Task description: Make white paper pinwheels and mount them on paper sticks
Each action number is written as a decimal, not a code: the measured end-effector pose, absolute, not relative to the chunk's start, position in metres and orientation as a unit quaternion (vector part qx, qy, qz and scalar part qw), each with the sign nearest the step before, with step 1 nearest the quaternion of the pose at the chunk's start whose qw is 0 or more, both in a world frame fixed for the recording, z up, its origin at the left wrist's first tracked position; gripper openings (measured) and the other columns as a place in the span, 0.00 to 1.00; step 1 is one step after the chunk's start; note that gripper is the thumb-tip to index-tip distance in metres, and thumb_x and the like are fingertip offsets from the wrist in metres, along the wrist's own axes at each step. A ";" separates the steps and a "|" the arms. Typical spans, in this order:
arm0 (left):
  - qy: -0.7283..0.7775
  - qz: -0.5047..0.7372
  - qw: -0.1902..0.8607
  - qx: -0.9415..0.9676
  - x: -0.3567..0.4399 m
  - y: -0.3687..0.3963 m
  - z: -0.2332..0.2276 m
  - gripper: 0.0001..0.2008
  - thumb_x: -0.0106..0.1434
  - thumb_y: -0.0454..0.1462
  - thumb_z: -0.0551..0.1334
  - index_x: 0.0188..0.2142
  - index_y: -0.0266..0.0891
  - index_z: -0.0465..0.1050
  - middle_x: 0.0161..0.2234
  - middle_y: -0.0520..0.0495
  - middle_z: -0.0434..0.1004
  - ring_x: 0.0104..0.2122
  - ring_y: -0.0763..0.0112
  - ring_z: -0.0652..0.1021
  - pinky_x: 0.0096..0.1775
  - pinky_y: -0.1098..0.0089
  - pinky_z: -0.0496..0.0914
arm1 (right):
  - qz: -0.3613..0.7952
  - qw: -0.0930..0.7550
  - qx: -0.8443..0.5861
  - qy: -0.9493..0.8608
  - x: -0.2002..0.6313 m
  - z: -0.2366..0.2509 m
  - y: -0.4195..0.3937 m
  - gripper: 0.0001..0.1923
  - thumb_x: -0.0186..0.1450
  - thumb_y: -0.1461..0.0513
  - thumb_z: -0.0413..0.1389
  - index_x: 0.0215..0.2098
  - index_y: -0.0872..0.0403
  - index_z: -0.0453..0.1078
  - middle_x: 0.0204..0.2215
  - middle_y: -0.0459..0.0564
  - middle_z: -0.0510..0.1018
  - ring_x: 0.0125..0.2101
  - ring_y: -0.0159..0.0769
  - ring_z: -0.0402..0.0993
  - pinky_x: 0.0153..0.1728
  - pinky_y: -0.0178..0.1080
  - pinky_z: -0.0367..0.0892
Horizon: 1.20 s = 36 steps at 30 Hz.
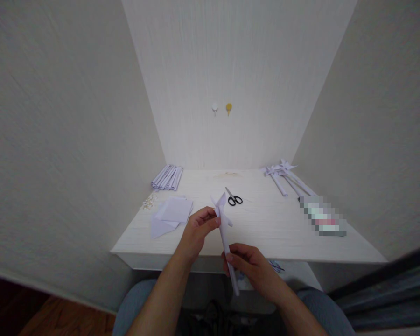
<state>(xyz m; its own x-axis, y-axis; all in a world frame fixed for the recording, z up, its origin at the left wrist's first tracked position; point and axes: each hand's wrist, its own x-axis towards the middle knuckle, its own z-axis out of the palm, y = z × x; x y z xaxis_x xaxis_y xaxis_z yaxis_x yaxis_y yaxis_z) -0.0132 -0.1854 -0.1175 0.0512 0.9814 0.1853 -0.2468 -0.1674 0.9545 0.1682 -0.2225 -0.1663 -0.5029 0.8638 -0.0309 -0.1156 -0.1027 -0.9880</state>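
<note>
Two hands were on one paper pinwheel [224, 223], and they were both yours. Your left hand [199, 228] pinched the folded head of it, fingers closed on the paper just below the pointed tips. Your right hand [249, 265] was wrapped around the rolled paper stick lower down, fingers curled shut on it, with the end of the stick poking out below your grip. You held the pinwheel tilted, head up and away from you, right above the near edge of the worktop [283, 233].

Behind your left hand lay a small stack of paper squares [171, 212], a few sheets fanned out loosely. Just beside them, further left, sat a little cluster of small pale bits [149, 202], too small to make out. At the far left corner rested a bundle of rolled paper sticks [168, 178], lying side by side.

The black-handled scissors [234, 198] lay flat on the worktop just beyond the pinwheel's head, apart from it. Over on the far right you had finished pinwheels [283, 173] lying down, sticks pointing toward you. Near them, a blurred-out item [322, 217] lay on the right side. Two small hooks [221, 108], one white, one yellow, were stuck to the back wall.
</note>
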 end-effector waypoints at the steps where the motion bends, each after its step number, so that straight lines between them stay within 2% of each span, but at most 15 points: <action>1: 0.367 0.582 0.527 0.499 -0.014 -0.186 -0.117 0.07 0.54 0.40 0.71 0.30 0.38 0.81 0.28 0.50 0.79 0.30 0.68 0.74 0.36 0.69 0.66 | 0.663 0.365 -0.334 -0.562 0.169 -0.165 -0.224 0.19 0.66 0.47 0.62 0.35 0.55 0.77 0.26 0.46 0.76 0.26 0.33 0.70 0.28 0.36 0.64; 5: 0.361 0.587 0.520 0.504 -0.015 -0.188 -0.115 0.07 0.55 0.40 0.71 0.31 0.38 0.82 0.28 0.49 0.79 0.30 0.67 0.73 0.36 0.69 0.66 | 0.658 0.364 -0.345 -0.561 0.169 -0.160 -0.229 0.19 0.66 0.46 0.62 0.35 0.54 0.77 0.26 0.46 0.77 0.26 0.34 0.70 0.29 0.36 0.64; 11: 0.355 0.602 0.520 0.491 -0.020 -0.185 -0.117 0.05 0.55 0.39 0.71 0.28 0.38 0.81 0.25 0.51 0.74 0.29 0.71 0.69 0.35 0.71 0.64 | 0.640 0.372 -0.373 -0.560 0.166 -0.160 -0.236 0.22 0.64 0.44 0.62 0.41 0.54 0.78 0.26 0.46 0.78 0.25 0.35 0.70 0.27 0.36 0.63; 14: 0.352 0.606 0.532 0.476 -0.023 -0.181 -0.118 0.05 0.54 0.38 0.70 0.28 0.38 0.81 0.25 0.52 0.73 0.29 0.72 0.68 0.35 0.72 0.63 | 0.620 0.373 -0.399 -0.563 0.165 -0.163 -0.241 0.21 0.64 0.45 0.61 0.40 0.53 0.78 0.27 0.47 0.78 0.26 0.35 0.70 0.27 0.36 0.63; 18: 0.336 0.619 0.554 0.444 -0.024 -0.172 -0.120 0.05 0.51 0.38 0.69 0.29 0.39 0.80 0.26 0.51 0.73 0.29 0.70 0.70 0.37 0.70 0.66 | 0.563 0.377 -0.421 -0.603 0.166 -0.163 -0.249 0.17 0.67 0.49 0.59 0.39 0.53 0.78 0.31 0.49 0.80 0.31 0.38 0.71 0.32 0.38 0.64; 23: 0.323 0.620 0.579 0.419 -0.019 -0.161 -0.126 0.06 0.48 0.38 0.69 0.28 0.41 0.80 0.28 0.48 0.77 0.30 0.67 0.74 0.37 0.67 0.69 | 0.448 0.341 -0.472 -0.678 0.171 -0.159 -0.253 0.15 0.70 0.53 0.54 0.35 0.53 0.77 0.28 0.49 0.79 0.30 0.39 0.70 0.31 0.38 0.61; 30: 0.323 0.630 0.573 0.413 -0.004 -0.145 -0.128 0.09 0.49 0.42 0.71 0.29 0.41 0.79 0.31 0.48 0.78 0.33 0.65 0.76 0.38 0.66 0.71 | 0.366 0.327 -0.510 -0.706 0.177 -0.150 -0.249 0.15 0.73 0.54 0.51 0.38 0.52 0.76 0.28 0.49 0.80 0.29 0.40 0.73 0.31 0.38 0.59; 36: 0.369 0.599 0.528 0.475 0.013 -0.124 -0.133 0.12 0.54 0.46 0.68 0.32 0.40 0.79 0.30 0.48 0.78 0.32 0.66 0.76 0.35 0.68 0.69 | 0.321 0.335 -0.553 -0.692 0.197 -0.156 -0.242 0.18 0.75 0.54 0.46 0.40 0.53 0.74 0.29 0.51 0.80 0.30 0.41 0.77 0.31 0.38 0.64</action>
